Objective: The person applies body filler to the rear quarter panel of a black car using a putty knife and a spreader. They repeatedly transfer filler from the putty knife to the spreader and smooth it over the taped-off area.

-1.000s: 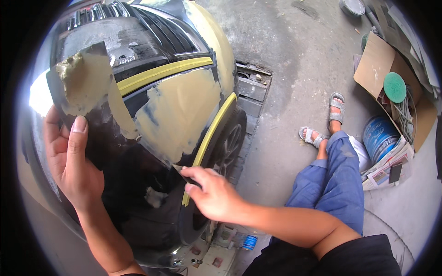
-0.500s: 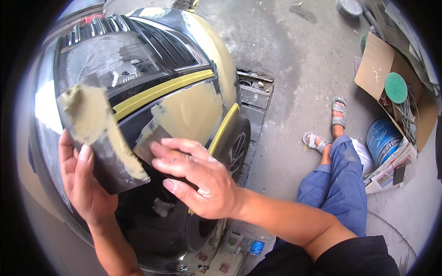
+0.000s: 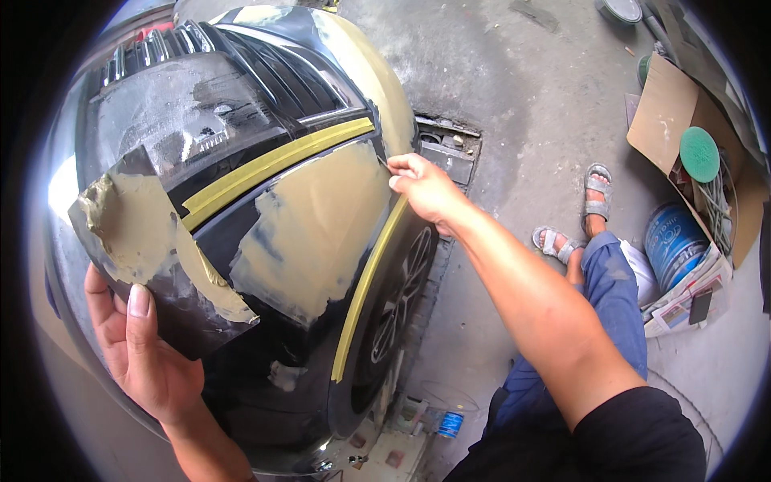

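Note:
My left hand (image 3: 152,357) grips a dark, flat putty board (image 3: 193,325) from below, thumb on its face. Beige filler paste (image 3: 140,221) lies over the board's upper part and in a ridge along its right edge. My right hand (image 3: 426,191) is closed in a pinch at the upper right corner of the car's fender (image 3: 321,209). Only a thin dark edge of the spreader (image 3: 382,162) shows at its fingertips. Beige filler coats the fender between a yellow masking tape strip (image 3: 273,169) and another strip (image 3: 365,281) along the wheel arch.
The car wheel (image 3: 399,297) stands just right of the fender, beside a floor drain grate (image 3: 450,161). At right are a cardboard box (image 3: 662,104) with a green disc (image 3: 699,155), a blue bucket (image 3: 675,245) and newspapers (image 3: 695,293). A small blue can (image 3: 450,424) stands below.
My right hand has moved from beside the putty board up and right to the fender's far corner, with the spreader. The left hand and board have shifted slightly left and down.

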